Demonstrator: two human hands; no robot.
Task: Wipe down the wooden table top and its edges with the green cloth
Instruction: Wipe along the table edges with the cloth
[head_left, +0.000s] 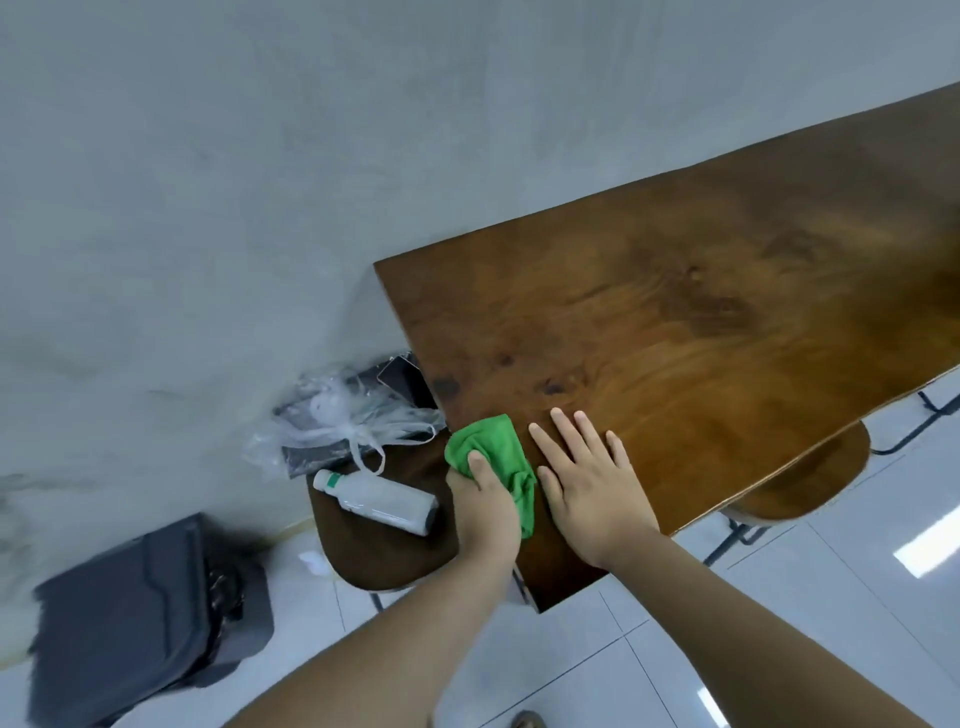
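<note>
White floor tiles (561, 665) lie below the worktop (701, 291), whose near corner juts toward the camera. At the worktop's short left edge, close to that corner, the left hand (485, 501) grips the bunched green cloth (493, 447) with the thumb on top, and the cloth straddles the edge. Just right of it the right hand (592, 488) lies flat on the worktop, fingers spread, holding nothing. To wipe this edge well, I judge the cloth should wrap over the lip under firm pressure and be drawn along the edge toward the far corner in one stroke, with the flat hand steadying the worktop. Left of the worktop a stool (374, 551) carries a lying bottle (382, 500) and a plastic bag (358, 415). Beyond the worktop rises a grey wall (260, 156).
</note>
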